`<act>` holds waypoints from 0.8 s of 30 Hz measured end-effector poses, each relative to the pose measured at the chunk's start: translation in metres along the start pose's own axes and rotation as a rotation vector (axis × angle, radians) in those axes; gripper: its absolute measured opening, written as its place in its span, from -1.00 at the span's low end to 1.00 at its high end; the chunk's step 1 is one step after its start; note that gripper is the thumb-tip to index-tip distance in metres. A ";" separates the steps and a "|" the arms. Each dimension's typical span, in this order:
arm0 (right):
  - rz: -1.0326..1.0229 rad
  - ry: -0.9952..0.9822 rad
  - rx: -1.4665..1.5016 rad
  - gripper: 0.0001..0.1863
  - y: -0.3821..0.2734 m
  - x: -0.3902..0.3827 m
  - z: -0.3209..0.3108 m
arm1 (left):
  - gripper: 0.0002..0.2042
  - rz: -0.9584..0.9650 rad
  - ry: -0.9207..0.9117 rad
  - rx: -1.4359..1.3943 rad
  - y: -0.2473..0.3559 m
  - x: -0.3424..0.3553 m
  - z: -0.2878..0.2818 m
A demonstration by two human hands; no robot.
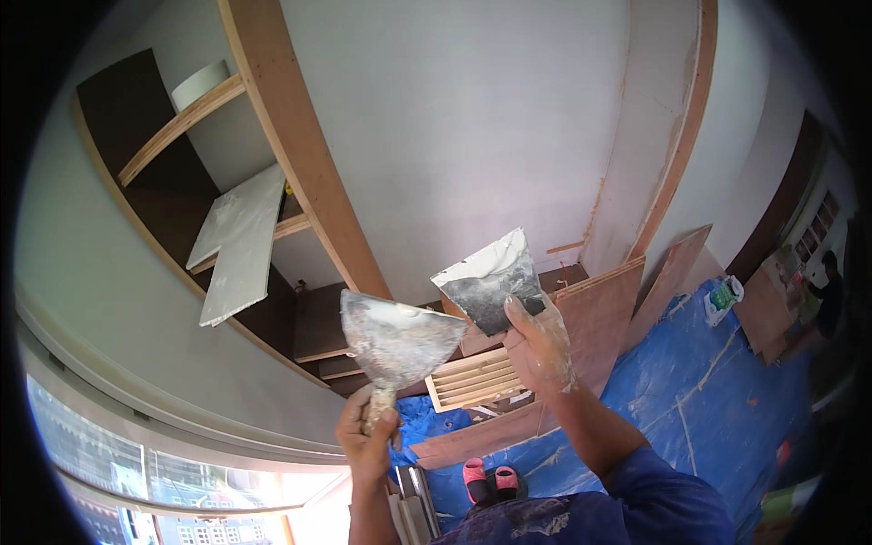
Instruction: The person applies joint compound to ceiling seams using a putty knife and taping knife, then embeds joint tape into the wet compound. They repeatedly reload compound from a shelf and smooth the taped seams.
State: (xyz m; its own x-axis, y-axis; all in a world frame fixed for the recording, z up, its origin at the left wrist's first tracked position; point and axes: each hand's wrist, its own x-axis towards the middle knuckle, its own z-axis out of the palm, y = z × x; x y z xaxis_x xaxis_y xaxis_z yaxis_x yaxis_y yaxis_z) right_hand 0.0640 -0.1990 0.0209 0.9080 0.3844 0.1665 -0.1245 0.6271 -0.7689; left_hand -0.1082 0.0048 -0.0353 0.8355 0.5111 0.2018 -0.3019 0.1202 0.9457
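Observation:
In the middle of the head view my left hand (pixel 370 434) is closed round the handle of a broad putty knife (pixel 400 341). Its wide, fan-shaped blade points up and is smeared with white and grey filler. To its right, my right hand (pixel 542 343) grips a flat, dark spreader blade (pixel 493 286), thumb on the near face. White filler coats the upper part of that blade. Both blades are held up side by side, their edges close; whether they touch, I cannot tell. Pale dried filler marks my right hand and wrist.
Left stands a wooden shelf frame (pixel 300 154) with loose white board pieces (pixel 238 245) on a shelf. A slatted wooden panel (pixel 480 380) and plywood sheets (pixel 599 322) lean below. Blue sheeting (pixel 672 400) covers the floor. Far right, another person (pixel 828 295) is near a white bucket (pixel 724 298).

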 end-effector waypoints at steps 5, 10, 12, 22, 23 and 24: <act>-0.112 0.033 -0.041 -0.63 0.006 -0.012 0.018 | -0.58 -0.018 -0.038 -0.114 -0.012 -0.001 0.018; -0.052 -0.061 -0.360 -0.62 0.011 -0.008 -0.014 | -0.57 -0.008 -0.064 -0.147 -0.020 0.007 0.022; -0.024 -0.139 -0.518 -0.66 -0.001 -0.011 -0.007 | -0.56 0.007 -0.063 -0.142 -0.025 0.009 0.020; 0.187 -0.151 -1.191 -0.66 -0.045 -0.002 -0.043 | -0.60 0.183 -0.065 -0.005 -0.020 0.026 0.019; 0.324 -0.053 -1.065 -0.63 -0.052 -0.012 -0.040 | -0.57 0.195 -0.052 0.103 -0.022 0.028 0.021; 0.437 0.055 -0.921 -0.58 -0.053 -0.028 -0.035 | -0.55 0.220 -0.058 0.212 -0.025 0.034 0.021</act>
State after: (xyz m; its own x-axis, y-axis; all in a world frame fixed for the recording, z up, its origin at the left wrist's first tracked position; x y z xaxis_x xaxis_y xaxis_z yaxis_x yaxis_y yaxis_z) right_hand 0.0586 -0.2665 0.0352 0.8769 0.4088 -0.2530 -0.1144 -0.3337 -0.9357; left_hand -0.0628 0.0014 -0.0466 0.7873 0.4552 0.4159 -0.3809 -0.1712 0.9086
